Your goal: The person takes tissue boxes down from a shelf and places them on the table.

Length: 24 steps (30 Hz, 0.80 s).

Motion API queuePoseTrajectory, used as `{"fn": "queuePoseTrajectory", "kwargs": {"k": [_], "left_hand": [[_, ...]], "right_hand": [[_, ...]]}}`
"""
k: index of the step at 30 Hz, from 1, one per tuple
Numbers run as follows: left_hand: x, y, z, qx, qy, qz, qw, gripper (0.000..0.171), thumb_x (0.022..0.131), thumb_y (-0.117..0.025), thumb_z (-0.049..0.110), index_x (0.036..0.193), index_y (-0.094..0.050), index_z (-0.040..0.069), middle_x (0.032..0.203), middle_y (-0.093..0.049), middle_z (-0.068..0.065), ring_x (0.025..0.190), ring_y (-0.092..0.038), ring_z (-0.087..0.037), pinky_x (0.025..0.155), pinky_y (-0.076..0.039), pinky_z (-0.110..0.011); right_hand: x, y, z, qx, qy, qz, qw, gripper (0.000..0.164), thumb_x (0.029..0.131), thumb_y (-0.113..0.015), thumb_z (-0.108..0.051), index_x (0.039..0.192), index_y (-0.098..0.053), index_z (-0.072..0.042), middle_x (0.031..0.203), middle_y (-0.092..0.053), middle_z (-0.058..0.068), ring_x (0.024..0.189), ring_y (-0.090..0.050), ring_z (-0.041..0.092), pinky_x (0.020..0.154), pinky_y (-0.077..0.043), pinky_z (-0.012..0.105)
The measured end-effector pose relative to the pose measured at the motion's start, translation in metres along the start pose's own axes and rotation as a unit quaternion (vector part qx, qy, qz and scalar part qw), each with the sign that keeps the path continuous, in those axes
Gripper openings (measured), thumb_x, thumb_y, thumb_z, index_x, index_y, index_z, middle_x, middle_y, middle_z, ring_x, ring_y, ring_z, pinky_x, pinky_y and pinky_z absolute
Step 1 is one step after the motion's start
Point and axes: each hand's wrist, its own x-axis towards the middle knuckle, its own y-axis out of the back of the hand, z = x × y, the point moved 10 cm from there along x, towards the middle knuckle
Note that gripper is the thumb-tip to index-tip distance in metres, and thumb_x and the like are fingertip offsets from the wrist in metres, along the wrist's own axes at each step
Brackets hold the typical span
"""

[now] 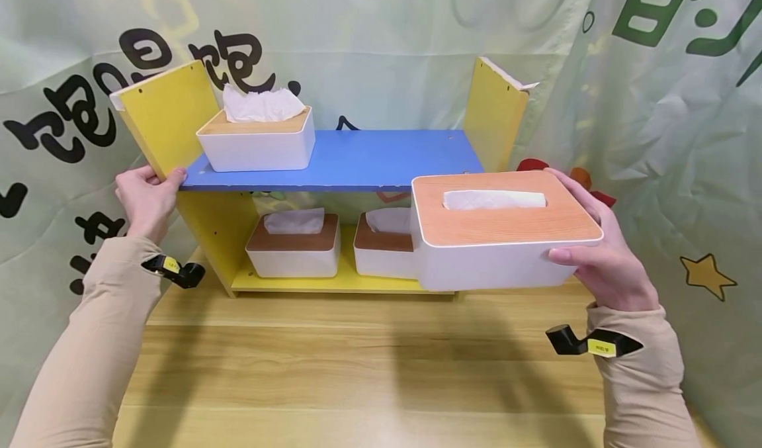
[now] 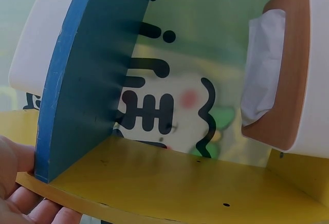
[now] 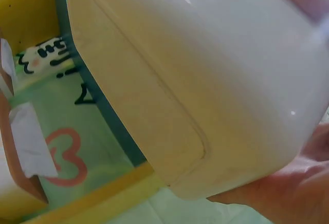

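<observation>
My right hand [image 1: 613, 256] grips a white tissue box [image 1: 482, 266] with a wood-look lid by its right end, thumb on the front. The box is in the air before the right part of the shelf; its white side and base [image 3: 205, 80] fill the right wrist view. At the left, my left hand [image 1: 149, 196] holds the edge of the yellow and blue shelf unit [image 1: 381, 160], thumb by the blue board's corner and fingers around the yellow side panel [image 2: 154, 183]. One tissue box [image 1: 258, 147] stands on the blue board's left part.
On the yellow lower board stand two more tissue boxes [image 1: 294, 259] [image 1: 383, 257], the right one partly hidden by the held box. A wooden tabletop [image 1: 333, 368] lies in front. Printed cloth [image 1: 381, 51] hangs behind and at both sides.
</observation>
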Motion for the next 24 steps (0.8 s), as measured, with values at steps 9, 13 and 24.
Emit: {"fn": "queuePoseTrajectory", "kwargs": {"k": [9, 13, 24], "left_hand": [[-0.001, 0.0, 0.001, 0.016, 0.0, -0.001, 0.9999, 0.052, 0.092, -0.069, 0.023, 0.137, -0.059, -0.001, 0.049, -0.05, 0.037, 0.056, -0.054, 0.019, 0.057, -0.047, -0.002], [-0.002, 0.0, 0.002, 0.02, -0.002, -0.001, 0.9998, 0.052, 0.092, -0.069, 0.023, 0.137, -0.059, -0.001, 0.049, -0.049, 0.037, 0.056, -0.054, 0.018, 0.056, -0.047, -0.003], [-0.003, 0.0, 0.002, 0.022, 0.002, -0.003, 0.9997, 0.053, 0.092, -0.069, 0.023, 0.138, -0.058, -0.001, 0.05, -0.049, 0.037, 0.058, -0.054, 0.018, 0.058, -0.047, -0.002]], "right_hand": [[-0.014, 0.025, 0.016, -0.009, 0.003, 0.008, 1.0, 0.098, 0.068, -0.053, 0.02, 0.158, -0.029, -0.011, 0.149, -0.041, 0.009, 0.125, -0.039, 0.025, 0.089, -0.047, 0.029], [-0.019, 0.035, 0.023, -0.012, 0.009, 0.013, 1.0, 0.101, 0.066, -0.054, 0.021, 0.158, -0.028, -0.01, 0.149, -0.042, 0.009, 0.124, -0.041, 0.024, 0.088, -0.047, 0.028], [-0.033, 0.061, 0.04, 0.02, 0.04, -0.005, 0.999, 0.1, 0.066, -0.051, 0.023, 0.159, -0.025, -0.005, 0.152, -0.043, 0.007, 0.127, -0.044, 0.019, 0.093, -0.046, 0.025]]}}
